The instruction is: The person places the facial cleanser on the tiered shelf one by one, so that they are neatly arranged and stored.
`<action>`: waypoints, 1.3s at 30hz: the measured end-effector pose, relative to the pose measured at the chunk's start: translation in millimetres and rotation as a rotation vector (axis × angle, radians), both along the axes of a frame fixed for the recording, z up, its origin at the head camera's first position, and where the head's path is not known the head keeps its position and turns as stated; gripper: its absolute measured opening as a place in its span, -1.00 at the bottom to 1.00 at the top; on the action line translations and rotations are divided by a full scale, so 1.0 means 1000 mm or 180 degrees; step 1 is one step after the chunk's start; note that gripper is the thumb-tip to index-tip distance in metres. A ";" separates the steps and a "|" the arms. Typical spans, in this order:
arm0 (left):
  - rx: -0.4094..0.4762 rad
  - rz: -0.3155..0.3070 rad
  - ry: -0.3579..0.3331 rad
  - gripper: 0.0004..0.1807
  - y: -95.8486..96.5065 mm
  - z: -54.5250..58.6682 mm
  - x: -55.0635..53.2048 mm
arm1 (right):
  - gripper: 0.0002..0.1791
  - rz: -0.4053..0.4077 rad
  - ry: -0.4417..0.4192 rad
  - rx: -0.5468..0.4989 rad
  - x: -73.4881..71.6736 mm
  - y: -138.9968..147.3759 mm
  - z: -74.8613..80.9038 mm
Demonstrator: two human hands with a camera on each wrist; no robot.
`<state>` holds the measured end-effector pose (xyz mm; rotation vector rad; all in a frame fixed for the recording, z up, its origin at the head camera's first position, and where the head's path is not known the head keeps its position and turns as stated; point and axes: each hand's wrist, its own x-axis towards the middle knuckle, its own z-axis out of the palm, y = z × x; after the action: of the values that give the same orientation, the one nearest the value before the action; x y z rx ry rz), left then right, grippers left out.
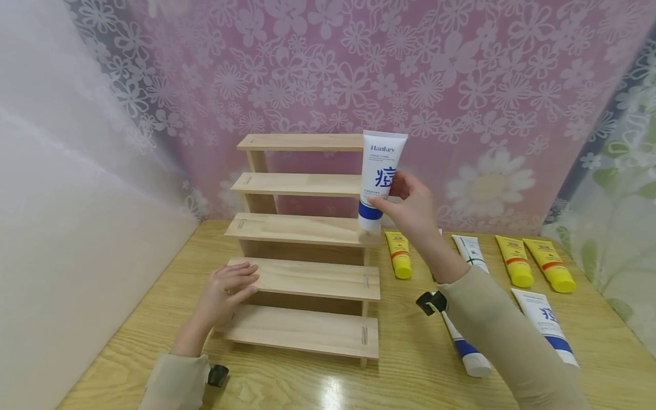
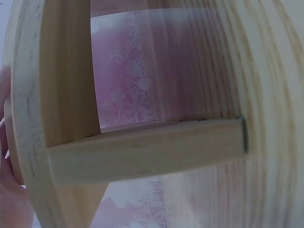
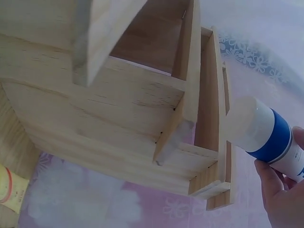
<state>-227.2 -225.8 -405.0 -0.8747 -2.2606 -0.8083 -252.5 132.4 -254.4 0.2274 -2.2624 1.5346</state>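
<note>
My right hand (image 1: 410, 208) pinches a white squeeze tube (image 1: 379, 165) with a blue band and blue lettering, cap down. In the head view the tube overlaps the right ends of the upper shelves. Its white cap (image 3: 249, 122) and the thumb and fingers around the tube show in the right wrist view. A stepped wooden rack (image 1: 307, 279) with several tiers stands in the middle of the table. My left hand (image 1: 228, 290) rests on the left end of its second tier from the bottom, fingers extended; only part of that hand appears at the left wrist view's edge.
Right of the rack lie a yellow tube (image 1: 398, 254), more yellow tubes (image 1: 515, 261), a white tube with a green stripe (image 1: 470, 250) and blue-banded white tubes (image 1: 545, 324). A flowered pink curtain (image 1: 333, 74) hangs behind the table (image 1: 287, 381). A pale wall (image 1: 77, 188) borders the left.
</note>
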 end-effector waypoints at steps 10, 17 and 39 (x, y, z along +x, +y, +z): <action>-0.0047 0.0038 0.0062 -0.72 -0.001 0.000 0.000 | -0.37 0.0047 0.0309 0.0083 -0.024 -0.024 0.024; -0.0019 0.0051 0.0032 -0.72 -0.002 -0.003 0.000 | -0.38 0.0095 0.0528 -0.0058 -0.043 -0.040 0.042; -0.0198 0.0029 0.0183 -0.74 -0.003 -0.002 -0.002 | -0.44 0.0097 0.1060 -0.0405 -0.100 -0.083 0.062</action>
<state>-229.0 -229.0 -406.6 -0.9041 -2.2484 -0.7032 -352.6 49.7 -192.7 0.4470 -1.9052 1.5214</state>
